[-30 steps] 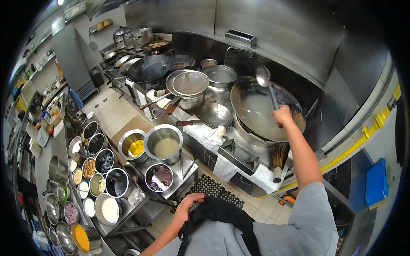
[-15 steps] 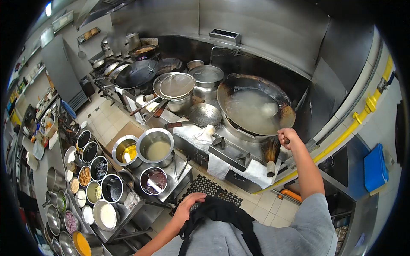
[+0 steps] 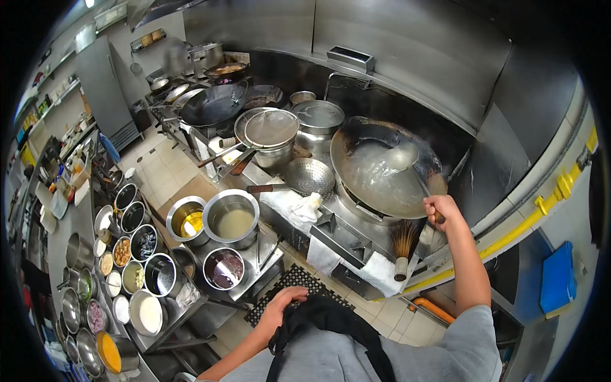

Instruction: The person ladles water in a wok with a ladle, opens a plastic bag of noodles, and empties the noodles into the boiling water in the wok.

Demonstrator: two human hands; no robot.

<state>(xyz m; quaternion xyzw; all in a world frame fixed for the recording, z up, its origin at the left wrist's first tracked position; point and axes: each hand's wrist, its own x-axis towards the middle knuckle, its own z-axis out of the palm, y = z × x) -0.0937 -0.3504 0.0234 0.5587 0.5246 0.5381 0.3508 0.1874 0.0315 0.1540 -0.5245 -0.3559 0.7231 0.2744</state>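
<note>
Ladle (image 3: 402, 156) bowl is inside the wok (image 3: 349, 136), at or just above the cloudy liquid, can't tell which. My right hand (image 3: 443, 211) has its fingers wrapped round the handle; left hand (image 3: 284, 305) loosely open by my apron (image 3: 324, 321). Bristle brush (image 3: 402, 248) near the wok.

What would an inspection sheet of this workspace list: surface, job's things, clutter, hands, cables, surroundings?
Surface: metal stove, with white cloths at its front edge.
Job's things: wok holding cloudy liquid; ladle at the liquid, blurred.
Clutter: strainer and brush near the wok; pots to the left.
Hands: right hand grips the ladle's handle; left hand near the black apron, nothing seen in its fingers; contact unclear.
Cables: nothing seen for certain.
Surroundings: metal wall behind; yellow pipe to the right.
</note>
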